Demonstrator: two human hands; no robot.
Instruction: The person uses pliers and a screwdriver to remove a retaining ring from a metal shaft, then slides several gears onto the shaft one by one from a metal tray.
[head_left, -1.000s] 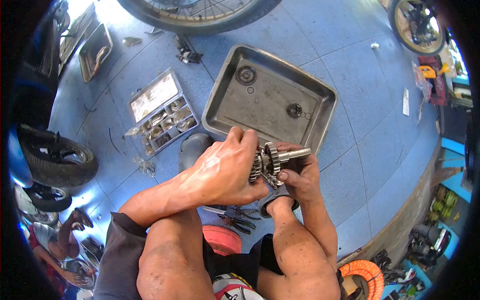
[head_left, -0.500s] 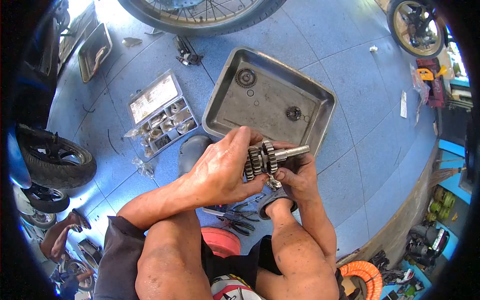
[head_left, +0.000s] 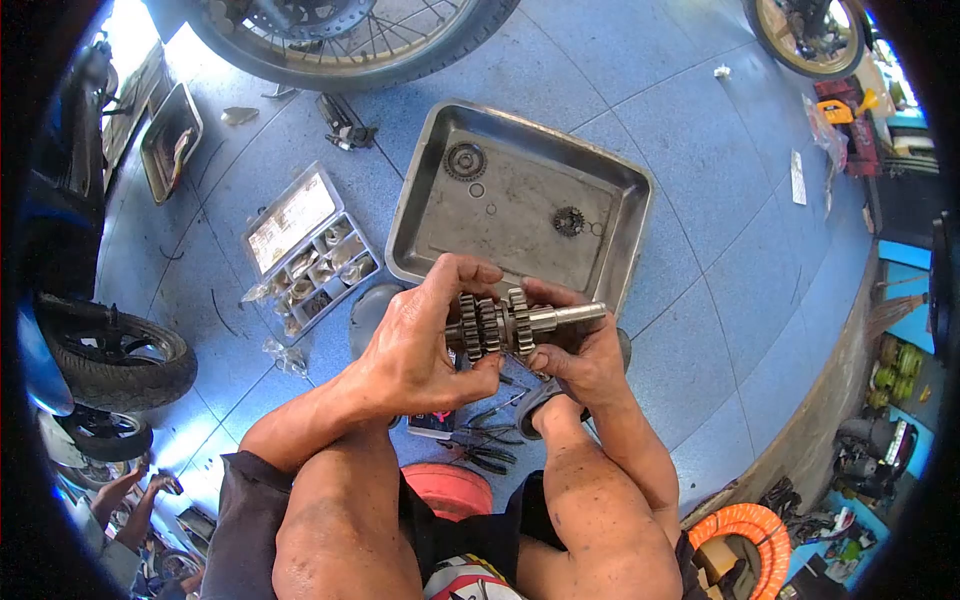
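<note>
A metal gear shaft [head_left: 497,325] lies level across my two hands, with several toothed gears on it and its bare end pointing right. My left hand [head_left: 410,340] wraps round the left part, thumb below and fingers above. On the right, my right hand [head_left: 580,355] grips the shaft near the bare end, with the thumb under the gears. Just beyond my hands is a metal tray [head_left: 540,245]. It holds a large gear [head_left: 465,161], a smaller gear [head_left: 569,221] and thin rings [head_left: 476,190].
An open parts box [head_left: 310,250] sits left of the tray. Pliers [head_left: 485,450] lie between my feet, near a red stool [head_left: 447,490]. A wheel [head_left: 360,50] stands ahead. Orange hose [head_left: 760,530] is at lower right. Another person's hands [head_left: 150,490] show at lower left.
My left hand has shifted left along the shaft, showing more of the gears. The shaft now lies more level. The view has shifted slightly, moving the tray left in the picture.
</note>
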